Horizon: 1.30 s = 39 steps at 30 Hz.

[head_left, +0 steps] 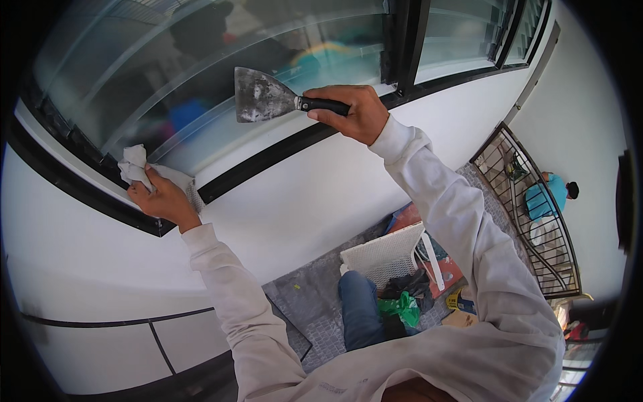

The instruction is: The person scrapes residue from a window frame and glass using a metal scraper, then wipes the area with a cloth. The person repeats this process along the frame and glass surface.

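Note:
In my right hand (pixel 355 112) is a putty knife (pixel 264 97), gripped by its black handle. Its wide metal blade, smeared with pale residue, points left in front of the louvred glass window (pixel 268 60). My left hand (pixel 164 199) pinches a crumpled white cloth (pixel 136 164) at the lower left corner of the window. Part of the cloth lies on the sill and spreads behind my fingers. Dark frame strips (pixel 268 161) run along the window's lower edge, between my two hands.
Below me stand a white mesh panel (pixel 382 254), a green plastic bag (pixel 402 308) and a yellow-and-blue can (pixel 461 301) on the tiled floor. A black railing (pixel 536 214) is at the right, with a person in a blue shirt (pixel 546 197) beyond it.

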Each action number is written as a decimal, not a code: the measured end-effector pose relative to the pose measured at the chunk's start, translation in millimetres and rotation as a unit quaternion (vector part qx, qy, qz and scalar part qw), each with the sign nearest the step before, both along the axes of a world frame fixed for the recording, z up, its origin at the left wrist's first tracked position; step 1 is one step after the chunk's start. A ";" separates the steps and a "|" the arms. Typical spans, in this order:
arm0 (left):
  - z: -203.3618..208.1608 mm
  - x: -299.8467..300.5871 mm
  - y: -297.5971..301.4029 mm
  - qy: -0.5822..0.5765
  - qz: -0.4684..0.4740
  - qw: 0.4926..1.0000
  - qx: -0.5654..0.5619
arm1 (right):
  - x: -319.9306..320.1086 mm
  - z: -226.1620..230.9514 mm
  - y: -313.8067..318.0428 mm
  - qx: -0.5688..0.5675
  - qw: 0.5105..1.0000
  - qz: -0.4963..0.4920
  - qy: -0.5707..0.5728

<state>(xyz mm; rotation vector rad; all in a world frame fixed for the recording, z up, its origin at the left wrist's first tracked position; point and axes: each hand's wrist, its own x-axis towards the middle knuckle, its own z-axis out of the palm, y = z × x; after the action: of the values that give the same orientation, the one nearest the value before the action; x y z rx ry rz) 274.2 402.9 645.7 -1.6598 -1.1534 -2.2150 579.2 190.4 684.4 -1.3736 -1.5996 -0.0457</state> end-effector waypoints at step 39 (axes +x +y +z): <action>27.2 170.1 -61.8 0.269 -0.056 0.956 0.099 | -47.5 -101.5 -184.0 -0.075 0.892 -0.123 0.428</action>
<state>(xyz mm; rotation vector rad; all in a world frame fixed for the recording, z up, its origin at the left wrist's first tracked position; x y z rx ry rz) 444.4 341.1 673.0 -2.0868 -0.6865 -1.6869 531.7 6.4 582.9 -1.4187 -0.6927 0.4809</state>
